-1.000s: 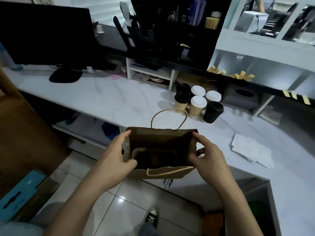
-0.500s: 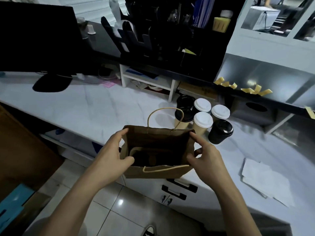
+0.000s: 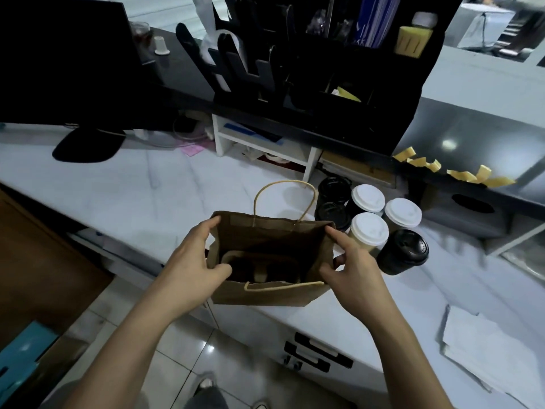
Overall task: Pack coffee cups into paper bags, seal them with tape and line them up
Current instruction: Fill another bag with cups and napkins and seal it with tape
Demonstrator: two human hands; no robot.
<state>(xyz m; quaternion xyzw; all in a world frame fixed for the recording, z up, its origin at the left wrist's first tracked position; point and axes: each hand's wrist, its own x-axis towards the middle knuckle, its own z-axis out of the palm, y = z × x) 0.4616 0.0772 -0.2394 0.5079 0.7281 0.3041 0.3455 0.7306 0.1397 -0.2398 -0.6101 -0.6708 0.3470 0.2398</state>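
Paper bag (image 3: 259,295) upright, mouth up — left hand (image 3: 188,268), right hand (image 3: 352,268) pinching its ends.

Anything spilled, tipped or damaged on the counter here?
Nothing stands out. The coffee cups stand upright with lids on, and both hands, left and right, hold the paper bag open at its sides.

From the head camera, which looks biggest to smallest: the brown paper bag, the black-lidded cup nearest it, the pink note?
1. Brown paper bag, largest, though nearest the camera.
2. Black-lidded cup.
3. Pink note, smallest, but it lies farther back, so its true size is unsure.
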